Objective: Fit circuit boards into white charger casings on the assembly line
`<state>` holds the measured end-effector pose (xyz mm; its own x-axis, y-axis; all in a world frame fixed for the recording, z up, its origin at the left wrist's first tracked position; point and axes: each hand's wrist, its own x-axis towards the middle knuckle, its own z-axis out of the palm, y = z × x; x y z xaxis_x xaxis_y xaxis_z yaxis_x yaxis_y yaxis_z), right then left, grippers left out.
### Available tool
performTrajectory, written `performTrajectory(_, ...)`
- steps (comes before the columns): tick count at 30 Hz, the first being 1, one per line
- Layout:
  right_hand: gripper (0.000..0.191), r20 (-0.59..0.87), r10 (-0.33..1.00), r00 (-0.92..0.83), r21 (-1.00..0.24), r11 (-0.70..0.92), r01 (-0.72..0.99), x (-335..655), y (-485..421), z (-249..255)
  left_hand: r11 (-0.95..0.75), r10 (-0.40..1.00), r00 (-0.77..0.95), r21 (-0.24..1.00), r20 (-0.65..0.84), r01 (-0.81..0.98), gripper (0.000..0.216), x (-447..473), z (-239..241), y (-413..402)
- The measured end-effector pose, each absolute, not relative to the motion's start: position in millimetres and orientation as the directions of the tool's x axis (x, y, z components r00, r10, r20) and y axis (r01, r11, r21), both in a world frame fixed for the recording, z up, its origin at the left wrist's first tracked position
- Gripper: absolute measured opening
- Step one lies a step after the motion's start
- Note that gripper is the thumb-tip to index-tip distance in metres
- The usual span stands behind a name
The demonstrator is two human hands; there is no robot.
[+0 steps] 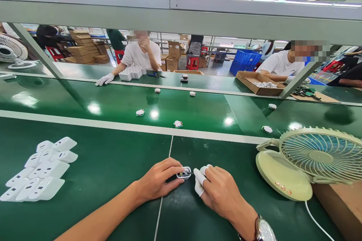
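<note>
My left hand (161, 179) grips a small white charger housing (187, 169) between thumb and fingers, its open end facing me with electronic parts showing inside. Just to the right, my right hand (216, 188) has white finger cots on several fingers and is closed in a pinch. A thin dark tip (192, 173) reaches from those fingers to the housing's right edge. Most of that thin tool is hidden by the fingers, so its exact kind does not show. At the left of the table lies a group of white charger housings (51, 169).
A cream desk fan (284, 175) stands at the right beside a cardboard box (339, 203). Beyond a pale rail (113, 125), circuit boards with white tops, one (178, 124) nearby, lie on the green belt (203, 111). Two people in white shirts sit opposite.
</note>
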<state>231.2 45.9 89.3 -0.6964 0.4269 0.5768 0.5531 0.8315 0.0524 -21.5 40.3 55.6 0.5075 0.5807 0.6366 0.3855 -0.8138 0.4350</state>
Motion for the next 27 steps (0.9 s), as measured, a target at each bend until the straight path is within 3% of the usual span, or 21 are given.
performTrajectory(3, 0.016, 0.592, 0.465, -0.658, 0.037, 0.8, 0.598, 246.3, 59.3, 86.7, -0.8, 0.6, 0.497, 0.477, 0.627, 0.365, 0.03, -20.6, 54.8, 40.3)
performTrajectory(10, 0.022, 0.525, 0.623, -0.58, 0.168, 0.593, 0.788, 278.1, 91.9, 69.5, -0.697, 0.715, 0.445, 0.601, 0.539, 0.391, 0.031, -23.2, 52.4, 37.0)
performTrajectory(18, 0.016, 0.431, 0.719, -0.545, 0.168, 0.529, 0.832, 275.1, 87.8, 65.9, -0.799, 0.601, 0.575, 0.436, 0.556, 0.414, 0.04, -22.5, 60.8, 38.2)
performTrajectory(23, 0.025, 0.443, 0.725, -0.527, 0.275, 0.45, 0.85, 276.7, 87.0, 62.6, -0.787, 0.616, 0.563, 0.467, 0.551, 0.404, 0.037, -19.1, 60.6, 37.4)
performTrajectory(27, 0.027, 0.505, 0.708, -0.493, 0.236, 0.437, 0.868, 275.8, 86.3, 66.3, -0.727, 0.681, 0.526, 0.559, 0.509, 0.4, 0.035, -20.3, 53.9, 35.9)
